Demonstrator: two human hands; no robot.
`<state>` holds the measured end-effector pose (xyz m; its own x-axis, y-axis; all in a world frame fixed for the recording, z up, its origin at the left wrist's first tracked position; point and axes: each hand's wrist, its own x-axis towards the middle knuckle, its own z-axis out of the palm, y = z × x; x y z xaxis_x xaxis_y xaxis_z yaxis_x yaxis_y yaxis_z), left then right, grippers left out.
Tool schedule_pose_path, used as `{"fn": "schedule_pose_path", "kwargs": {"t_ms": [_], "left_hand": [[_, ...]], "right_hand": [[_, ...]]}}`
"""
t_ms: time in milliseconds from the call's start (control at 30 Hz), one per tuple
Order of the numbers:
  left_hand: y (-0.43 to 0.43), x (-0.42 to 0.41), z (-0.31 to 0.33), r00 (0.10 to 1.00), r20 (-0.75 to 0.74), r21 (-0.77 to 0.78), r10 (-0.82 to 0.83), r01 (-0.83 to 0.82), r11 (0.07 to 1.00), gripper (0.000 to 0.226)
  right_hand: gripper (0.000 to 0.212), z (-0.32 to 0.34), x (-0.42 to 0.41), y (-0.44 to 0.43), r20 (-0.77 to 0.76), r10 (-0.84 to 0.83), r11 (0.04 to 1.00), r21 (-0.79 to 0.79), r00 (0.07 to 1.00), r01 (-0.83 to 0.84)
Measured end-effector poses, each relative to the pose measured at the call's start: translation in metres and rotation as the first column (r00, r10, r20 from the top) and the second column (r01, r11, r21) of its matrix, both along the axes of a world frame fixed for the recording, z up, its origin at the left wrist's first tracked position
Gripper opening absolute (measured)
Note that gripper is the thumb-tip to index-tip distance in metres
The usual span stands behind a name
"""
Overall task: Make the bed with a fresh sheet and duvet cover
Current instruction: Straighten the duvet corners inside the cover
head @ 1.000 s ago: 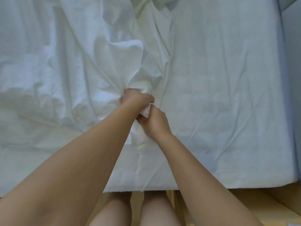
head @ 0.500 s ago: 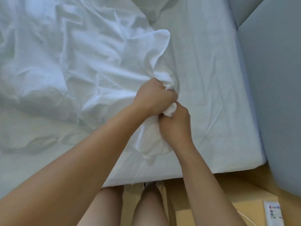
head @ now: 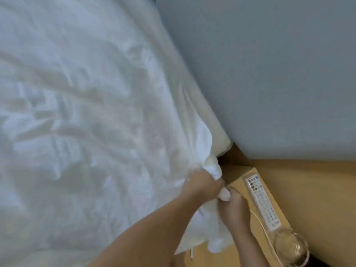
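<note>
Seemingly both hands (head: 202, 187) grip the sheet (head: 96, 112) corner, pointing right

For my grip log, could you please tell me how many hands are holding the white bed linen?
2. The left hand grips the bunched white bed linen; the right hand grips it just below, next to the remote control. No other hand shows.

Remote (head: 262, 201) on nightstand (head: 240, 183) beside bed (head: 86, 112)

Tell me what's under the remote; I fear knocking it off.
The remote lies on a wooden bedside table, beside the right hand gripping the sheet. Anything directly beneath it is covered.
</note>
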<state>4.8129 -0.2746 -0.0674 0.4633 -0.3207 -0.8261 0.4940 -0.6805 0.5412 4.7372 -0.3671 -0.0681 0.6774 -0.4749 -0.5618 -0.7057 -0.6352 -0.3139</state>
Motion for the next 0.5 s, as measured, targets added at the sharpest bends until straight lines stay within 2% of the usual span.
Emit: {"fn": "schedule_pose_path", "kwargs": {"t_ms": [67, 167, 233, 300, 400, 500], "left_hand": [[0.009, 0.002, -0.027, 0.999, -0.006, 0.073, -0.033, 0.034, 0.997, 0.035], [0.022, 0.006, -0.044, 0.998, 0.06, 0.033, -0.026, 0.024, 0.999, 0.045], [0.035, 0.018, -0.043, 0.989, 0.134, 0.064, -0.057, 0.049, 0.997, 0.042], [0.049, 0.035, -0.04, 0.965, 0.253, 0.14, -0.075, 0.04, 0.989, 0.04], [0.075, 0.066, -0.038, 0.906, 0.416, 0.228, 0.07, -0.179, 0.957, 0.037], [0.102, 0.096, -0.036, 0.835, 0.456, 0.26, 0.307, -0.455, 0.852, 0.053]], "right_hand": [[0.014, -0.04, -0.001, 0.009, -0.02, -0.042, 0.998, 0.045, 0.999, 0.043], [0.015, -0.057, 0.002, 0.004, -0.101, -0.106, 0.991, 0.071, 0.989, 0.114], [0.023, -0.054, 0.002, -0.004, -0.156, -0.109, 0.975, 0.175, 0.982, 0.136], [0.033, -0.043, 0.015, -0.004, -0.121, -0.123, 0.936, 0.317, 0.985, 0.156], [0.044, -0.036, 0.055, 0.005, -0.048, -0.128, 0.883, 0.449, 0.991, 0.136], [0.065, -0.047, 0.097, 0.022, -0.035, -0.129, 0.856, 0.501, 0.991, 0.129]]}}
